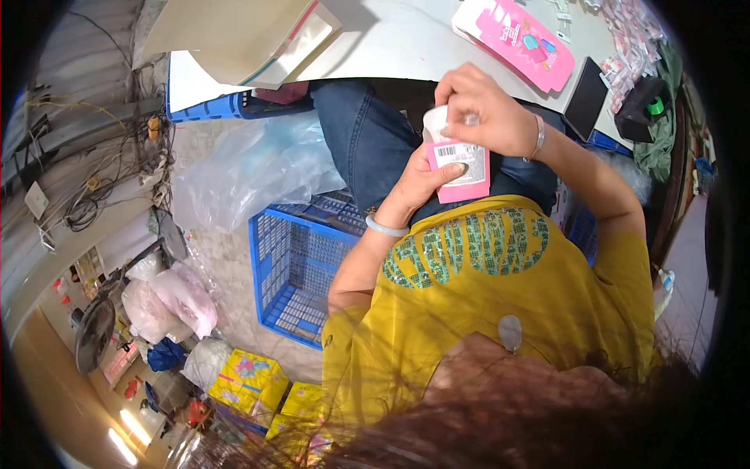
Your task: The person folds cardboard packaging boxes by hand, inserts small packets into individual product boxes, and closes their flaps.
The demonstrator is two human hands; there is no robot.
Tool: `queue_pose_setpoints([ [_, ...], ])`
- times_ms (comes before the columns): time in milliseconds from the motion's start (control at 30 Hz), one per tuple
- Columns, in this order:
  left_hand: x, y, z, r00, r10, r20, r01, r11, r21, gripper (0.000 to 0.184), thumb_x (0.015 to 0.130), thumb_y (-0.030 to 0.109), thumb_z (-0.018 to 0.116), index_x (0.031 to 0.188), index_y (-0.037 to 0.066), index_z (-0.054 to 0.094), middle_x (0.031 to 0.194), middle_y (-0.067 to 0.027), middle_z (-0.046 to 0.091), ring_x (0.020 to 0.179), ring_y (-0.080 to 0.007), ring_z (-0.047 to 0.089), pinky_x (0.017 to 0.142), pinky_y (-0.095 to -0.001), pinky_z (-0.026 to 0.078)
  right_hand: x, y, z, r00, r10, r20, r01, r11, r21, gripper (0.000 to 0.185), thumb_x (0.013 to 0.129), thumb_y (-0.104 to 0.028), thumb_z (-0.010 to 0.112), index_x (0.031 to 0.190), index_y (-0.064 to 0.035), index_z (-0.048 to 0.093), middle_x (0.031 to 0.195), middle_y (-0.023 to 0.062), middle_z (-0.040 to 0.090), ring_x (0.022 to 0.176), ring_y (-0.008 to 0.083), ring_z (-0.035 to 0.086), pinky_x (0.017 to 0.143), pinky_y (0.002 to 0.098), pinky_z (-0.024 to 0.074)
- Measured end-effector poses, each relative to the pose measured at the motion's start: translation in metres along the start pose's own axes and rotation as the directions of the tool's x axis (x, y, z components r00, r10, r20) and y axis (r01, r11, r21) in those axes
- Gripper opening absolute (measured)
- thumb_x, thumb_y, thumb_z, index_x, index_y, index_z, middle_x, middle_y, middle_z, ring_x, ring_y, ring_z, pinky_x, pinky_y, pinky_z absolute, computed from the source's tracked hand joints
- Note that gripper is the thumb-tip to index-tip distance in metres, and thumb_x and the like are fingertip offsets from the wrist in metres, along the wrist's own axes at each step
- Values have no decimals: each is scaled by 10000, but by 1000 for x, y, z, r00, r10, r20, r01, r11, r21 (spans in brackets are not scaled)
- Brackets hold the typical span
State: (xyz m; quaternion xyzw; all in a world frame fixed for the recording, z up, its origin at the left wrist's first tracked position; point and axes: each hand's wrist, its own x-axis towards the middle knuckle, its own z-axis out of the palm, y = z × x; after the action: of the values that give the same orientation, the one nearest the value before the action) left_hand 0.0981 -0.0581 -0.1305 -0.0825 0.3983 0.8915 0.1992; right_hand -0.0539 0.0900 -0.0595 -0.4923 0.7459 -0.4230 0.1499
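Left hand [423,180] clasping, right hand [491,117] curled

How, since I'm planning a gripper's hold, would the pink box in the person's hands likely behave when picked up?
Probably light: the pink box looks small in the left hand. Likely fairly stiff across its flat, straight-edged face, yet perhaps easily creased, since the white flap at its top looks thin and curved.

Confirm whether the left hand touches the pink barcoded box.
Touching. The head view shows the left hand with its thumb lying over the pink barcoded box's face.
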Motion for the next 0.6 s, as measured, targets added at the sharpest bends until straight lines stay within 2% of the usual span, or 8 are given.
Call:
queue_pose_setpoints([
  [67,-4,-6,-6,999,25,-24,-25,1000,9,415,889,133,710,1254,1,565,1164,-104,656,1034,-189,642,908,-338,527,-7,-3,4,997,51,50,-52,998,23,144,819,-174,683,749,-55,641,1025,42,595,1030,245,509,870,351,431],
  [100,-4,-5,-4,998,37,-54,-37,999,-6,402,891,132,709,1245,2,572,1152,-99,658,1024,-183,642,901,-335,528,-7,-1,-2,996,2,89,-1,1000,-20,130,846,-164,658,802,-41,659,1037,57,602,1017,255,527,876,359,438],
  [167,-7,-3,2,992,56,-110,-61,997,-37,376,894,130,707,1227,4,587,1127,-91,663,1005,-172,640,888,-330,528,-8,2,-10,999,-23,27,22,999,43,120,864,-147,641,847,-29,658,1024,66,605,1002,257,541,877,354,440],
  [267,-11,7,11,977,117,-176,-97,988,116,469,890,103,707,1307,8,515,1125,-86,655,1011,-170,635,897,-335,525,-7,-6,-25,999,-25,-23,25,1000,17,103,863,-97,642,920,-12,647,994,83,608,977,258,564,865,340,447],
  [367,-14,2,13,939,282,-200,-235,945,229,659,881,86,716,1426,23,353,1208,-114,597,1071,-183,609,922,-343,516,-20,-6,-22,999,-20,-49,21,999,25,131,823,-89,682,935,-28,650,979,91,605,936,265,569,859,346,446],
  [467,-18,13,28,902,396,-170,-302,863,406,795,883,46,696,1484,51,176,1316,-161,486,1156,-211,560,967,-355,490,-27,-9,-12,998,-21,-57,19,999,-31,130,823,-98,684,935,-40,651,964,94,606,909,269,571,854,358,442],
  [600,-20,3,25,836,542,-87,-441,757,481,767,900,4,636,1479,55,135,1378,-199,395,1221,-251,509,1002,-382,461,-34,-5,-8,1000,8,-14,-9,1000,-26,105,821,-92,685,905,-39,648,935,101,596,886,268,573,823,360,445],
])
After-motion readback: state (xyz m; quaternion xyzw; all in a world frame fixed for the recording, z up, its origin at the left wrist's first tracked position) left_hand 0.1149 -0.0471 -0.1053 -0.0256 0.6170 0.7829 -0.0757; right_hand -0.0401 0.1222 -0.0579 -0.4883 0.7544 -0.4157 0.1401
